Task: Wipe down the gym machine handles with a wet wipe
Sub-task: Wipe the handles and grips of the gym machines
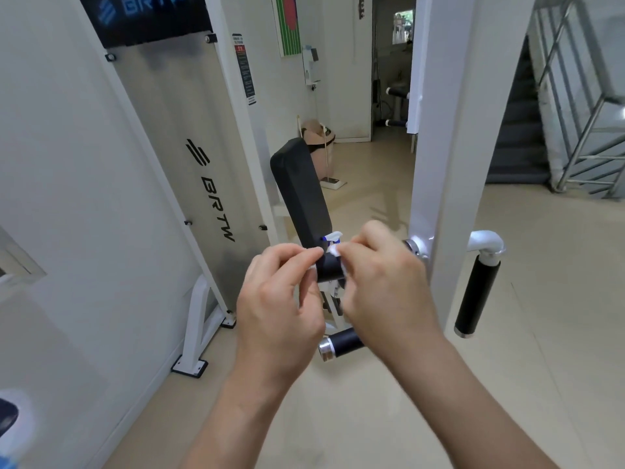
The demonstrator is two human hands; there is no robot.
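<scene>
1. Nearest the camera, two bare forearms are seen reaching forward and up from the lower edge, meeting at mid-frame.
2. The left hand [282, 299] is curled, its fingertips pinched on one end of a small white wet wipe [335, 251]; only slivers of the wipe are visible between the fingers.
3. The right hand [384, 286] is likewise curled, its thumb and forefinger closed on the other end of the wipe. The two hands are held close together, nearly touching.
4. Just below the hands, a short black foam handle with a chrome end cap [340, 343] is seen projecting toward the camera, partly covered by the right wrist.
5. Behind the fingertips, the lower end of a black padded backrest [301, 194] is seen, tilted and rising to the upper left. A small white and blue object is glimpsed at its lower edge above the fingers; what it is cannot be told.
6. To the right, a second black handle [477, 292] is hung nearly upright from a white elbow fitting on the white machine frame post [449, 130]; it is well apart from the wipe and untouched.
7. To the left, a frosted shroud panel marked BRTW [189, 147] is mounted on the machine.
8. Farther back, a beige floor [372, 174], a bin by the wall and a metal staircase at far right are seen.
</scene>
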